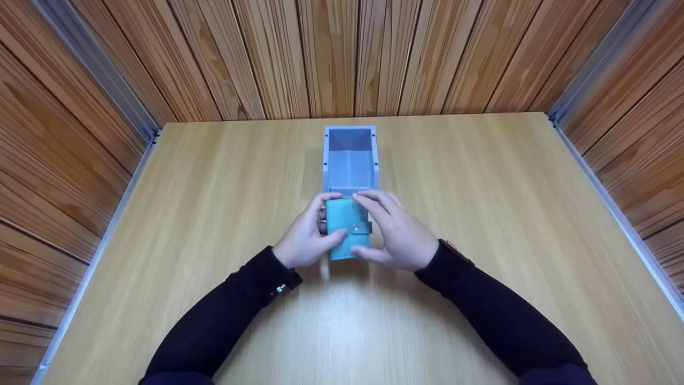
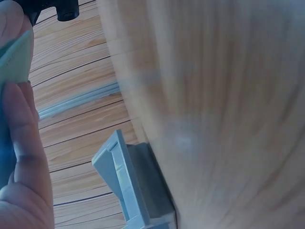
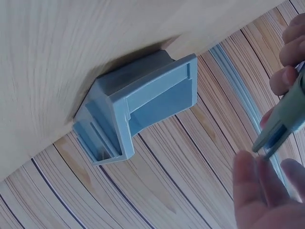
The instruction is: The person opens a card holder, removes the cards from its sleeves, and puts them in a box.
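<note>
Turquoise wallet (image 1: 341, 216) held up between two hands

The left hand (image 1: 305, 238) grips the wallet by its left side, thumb laid across the front face, other fingers at the top edge and behind it. The wallet is raised off the table (image 1: 240, 182), its long sides running away from the person. The strap (image 1: 363, 228) crosses the right-hand side of the front, with a round snap (image 1: 356, 228) just beside the left thumb's tip.

The right hand (image 1: 399, 235) is spread loosely at the wallet's other side: its fingertips reach the top right corner and its thumb lies over the lower right part. In the right wrist view, those fingertips meet the wallet's narrow edge; how firmly they press, I cannot tell.

Just beyond the hands stands a blue-grey bin (image 1: 350, 176) on the table, its near end partly hidden by the wallet and fingers in the head view. Dark sleeves (image 1: 214, 315) cover both forearms. Wood-plank walls (image 1: 331, 59) rise behind the table and on both sides.
</note>
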`<state>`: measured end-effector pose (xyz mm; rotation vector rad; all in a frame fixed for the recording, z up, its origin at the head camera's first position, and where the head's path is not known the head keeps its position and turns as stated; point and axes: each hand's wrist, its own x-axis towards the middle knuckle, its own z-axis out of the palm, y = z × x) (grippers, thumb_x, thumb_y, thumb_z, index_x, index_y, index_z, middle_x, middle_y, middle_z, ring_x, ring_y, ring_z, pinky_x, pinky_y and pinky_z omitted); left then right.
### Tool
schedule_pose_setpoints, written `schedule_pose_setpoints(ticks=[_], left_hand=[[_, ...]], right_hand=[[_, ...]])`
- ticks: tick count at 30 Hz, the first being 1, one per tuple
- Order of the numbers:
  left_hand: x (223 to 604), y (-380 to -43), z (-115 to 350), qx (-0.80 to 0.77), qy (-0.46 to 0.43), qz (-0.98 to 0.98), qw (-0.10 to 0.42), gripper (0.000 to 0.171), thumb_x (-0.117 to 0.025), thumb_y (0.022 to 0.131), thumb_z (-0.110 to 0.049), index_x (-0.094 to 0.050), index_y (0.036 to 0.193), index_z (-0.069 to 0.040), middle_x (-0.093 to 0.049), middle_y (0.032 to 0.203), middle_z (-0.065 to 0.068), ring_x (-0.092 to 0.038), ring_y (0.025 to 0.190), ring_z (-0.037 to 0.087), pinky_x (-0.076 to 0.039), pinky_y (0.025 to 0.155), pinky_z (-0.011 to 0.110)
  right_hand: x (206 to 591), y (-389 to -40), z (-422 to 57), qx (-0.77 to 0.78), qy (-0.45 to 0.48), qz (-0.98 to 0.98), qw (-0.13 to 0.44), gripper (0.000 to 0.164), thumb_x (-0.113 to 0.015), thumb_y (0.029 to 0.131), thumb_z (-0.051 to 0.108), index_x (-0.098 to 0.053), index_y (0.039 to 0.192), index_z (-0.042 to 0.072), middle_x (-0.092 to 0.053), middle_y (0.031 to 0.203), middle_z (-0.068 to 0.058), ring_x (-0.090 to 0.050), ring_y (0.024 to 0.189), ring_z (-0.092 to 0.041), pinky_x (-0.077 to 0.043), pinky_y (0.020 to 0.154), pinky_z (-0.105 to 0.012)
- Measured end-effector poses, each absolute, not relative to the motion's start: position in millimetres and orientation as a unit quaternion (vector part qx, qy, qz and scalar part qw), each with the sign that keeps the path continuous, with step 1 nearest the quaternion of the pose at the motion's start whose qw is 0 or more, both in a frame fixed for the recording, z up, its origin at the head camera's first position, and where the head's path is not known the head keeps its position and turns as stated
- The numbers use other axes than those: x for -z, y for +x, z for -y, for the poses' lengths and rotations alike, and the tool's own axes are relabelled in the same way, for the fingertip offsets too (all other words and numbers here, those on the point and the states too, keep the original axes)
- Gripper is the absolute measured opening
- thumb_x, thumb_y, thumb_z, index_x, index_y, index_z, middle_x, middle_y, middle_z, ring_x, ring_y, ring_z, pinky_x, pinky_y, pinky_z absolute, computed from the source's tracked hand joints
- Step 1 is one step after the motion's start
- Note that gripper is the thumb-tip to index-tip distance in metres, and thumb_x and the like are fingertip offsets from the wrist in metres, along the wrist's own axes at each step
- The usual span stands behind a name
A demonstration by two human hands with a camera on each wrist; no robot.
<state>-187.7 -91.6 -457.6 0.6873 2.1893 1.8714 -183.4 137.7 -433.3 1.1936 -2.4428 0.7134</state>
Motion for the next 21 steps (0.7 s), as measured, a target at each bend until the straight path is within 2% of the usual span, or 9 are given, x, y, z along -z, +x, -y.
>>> schedule_pose_setpoints(ticks=[3, 5, 14, 21], left_hand=[[456, -188, 92, -0.636, 0.225, -0.733, 0.085, 0.063, -0.065, 0.091, -0.007, -0.033, 0.144, -0.016, -0.064, 0.117, 0.017, -0.070, 0.093, 0.027, -0.059, 0.074, 0.039], [456, -187, 91, -0.639, 0.222, -0.732, 0.083, 0.064, -0.065, 0.091, -0.007, -0.032, 0.145, -0.016, -0.064, 0.117, 0.017, -0.070, 0.093, 0.027, -0.059, 0.074, 0.039], [456, -184, 87, -0.637, 0.233, -0.729, 0.088, 0.062, -0.064, 0.093, -0.006, -0.032, 0.144, -0.018, -0.063, 0.120, 0.017, -0.070, 0.096, 0.027, -0.059, 0.076, 0.037], [457, -184, 87, -0.640, 0.229, -0.727, 0.095, 0.061, -0.063, 0.093, -0.005, -0.032, 0.144, -0.020, -0.061, 0.120, 0.018, -0.069, 0.097, 0.029, -0.059, 0.076, 0.037]], right_hand=[[432, -184, -137, -0.256, 0.418, 0.846, 0.210, 0.072, -0.076, 0.083, 0.040, -0.051, 0.137, 0.001, -0.050, 0.132, -0.015, -0.046, 0.119, -0.026, -0.046, 0.100, -0.034], [431, -183, -137, -0.256, 0.419, 0.840, 0.230, 0.063, -0.077, 0.083, 0.036, -0.056, 0.131, 0.001, -0.054, 0.124, -0.014, -0.049, 0.111, -0.025, -0.048, 0.095, -0.033], [436, -183, -135, -0.242, 0.434, 0.835, 0.234, 0.044, -0.076, 0.086, 0.028, -0.068, 0.123, 0.004, -0.058, 0.105, -0.009, -0.053, 0.095, -0.021, -0.052, 0.076, -0.027], [442, -185, -134, -0.258, 0.442, 0.825, 0.241, 0.025, -0.076, 0.087, 0.023, -0.075, 0.109, 0.011, -0.059, 0.098, -0.005, -0.054, 0.090, -0.019, -0.051, 0.073, -0.026]])
